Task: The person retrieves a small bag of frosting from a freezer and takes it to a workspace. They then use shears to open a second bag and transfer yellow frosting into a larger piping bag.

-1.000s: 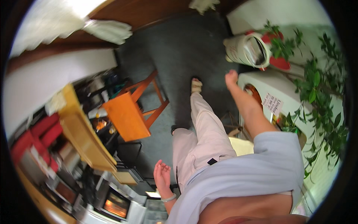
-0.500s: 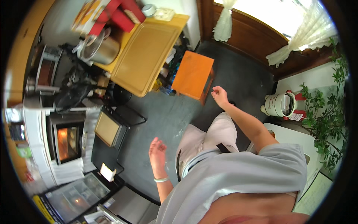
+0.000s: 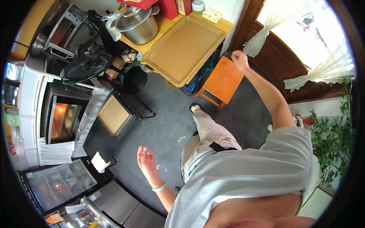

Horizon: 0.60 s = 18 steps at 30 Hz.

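My left hand [image 3: 147, 162] hangs in the air over the grey floor at left, empty, its fingers apart and slightly bent. A pale bangle [image 3: 159, 187] circles that wrist. My right hand [image 3: 240, 62] is raised on an outstretched arm, its fingers curled in and a little blurred, with nothing seen in them. It appears over the far right corner of an orange-topped stool [image 3: 221, 80]; whether it touches cannot be made out. Left of the stool, a large gold-brown baking tray [image 3: 184, 49] lies on a wooden table.
A lidded steel pot [image 3: 138, 28] stands beside the tray. Along the left are a black fan [image 3: 85, 67], a lit oven [image 3: 64, 117], a smaller tray [image 3: 114, 115] on a black stand and a glass-topped freezer [image 3: 62, 184]. A curtained door [image 3: 281, 57] and a leafy plant [image 3: 330, 144] are at right.
The view has shifted, and the stool and table sit higher and farther right. My right arm has swung up and outward, its fingers curling tighter. My left hand's fingers have spread. One foot has stepped forward.
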Each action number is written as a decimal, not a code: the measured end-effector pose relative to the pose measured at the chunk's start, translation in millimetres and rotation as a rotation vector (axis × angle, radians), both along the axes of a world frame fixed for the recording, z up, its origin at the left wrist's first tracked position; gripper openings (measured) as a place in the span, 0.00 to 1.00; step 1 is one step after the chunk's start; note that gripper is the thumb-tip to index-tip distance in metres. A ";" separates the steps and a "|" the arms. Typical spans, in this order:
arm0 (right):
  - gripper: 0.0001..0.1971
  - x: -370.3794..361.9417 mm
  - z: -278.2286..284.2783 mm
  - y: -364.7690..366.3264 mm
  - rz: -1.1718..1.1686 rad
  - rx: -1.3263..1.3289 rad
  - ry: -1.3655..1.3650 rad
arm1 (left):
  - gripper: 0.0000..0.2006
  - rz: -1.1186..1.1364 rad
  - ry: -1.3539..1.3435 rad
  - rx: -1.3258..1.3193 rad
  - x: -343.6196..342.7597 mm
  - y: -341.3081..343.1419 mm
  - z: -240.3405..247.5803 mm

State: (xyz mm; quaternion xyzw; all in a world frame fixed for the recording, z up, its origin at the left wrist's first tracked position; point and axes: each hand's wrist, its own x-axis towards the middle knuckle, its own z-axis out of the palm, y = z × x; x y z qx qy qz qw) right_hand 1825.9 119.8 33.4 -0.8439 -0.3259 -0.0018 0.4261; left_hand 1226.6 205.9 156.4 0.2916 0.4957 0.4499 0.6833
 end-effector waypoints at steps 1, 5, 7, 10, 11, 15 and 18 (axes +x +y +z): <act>0.05 19.9 6.5 19.9 0.009 -0.021 -0.065 | 0.16 0.001 0.005 0.012 4.7 8.5 4.7; 0.09 98.9 23.2 101.3 -0.049 -0.134 -0.176 | 0.16 0.046 0.043 0.064 21.2 47.9 18.9; 0.15 141.3 21.4 136.2 -0.132 -0.155 -0.182 | 0.16 0.101 0.074 0.047 20.3 71.5 12.9; 0.20 173.8 31.9 196.2 -0.141 -0.428 -0.060 | 0.16 0.221 0.119 -0.052 28.0 96.2 9.1; 0.21 189.5 27.6 210.8 -0.133 -0.455 -0.045 | 0.16 0.212 0.138 -0.058 38.2 106.4 10.6; 0.25 252.3 1.7 252.7 -0.141 -0.590 -0.028 | 0.16 0.174 0.171 -0.068 95.7 151.8 23.6; 0.26 272.8 -10.8 276.5 -0.173 -0.740 0.000 | 0.18 0.138 0.188 -0.075 133.4 179.0 28.2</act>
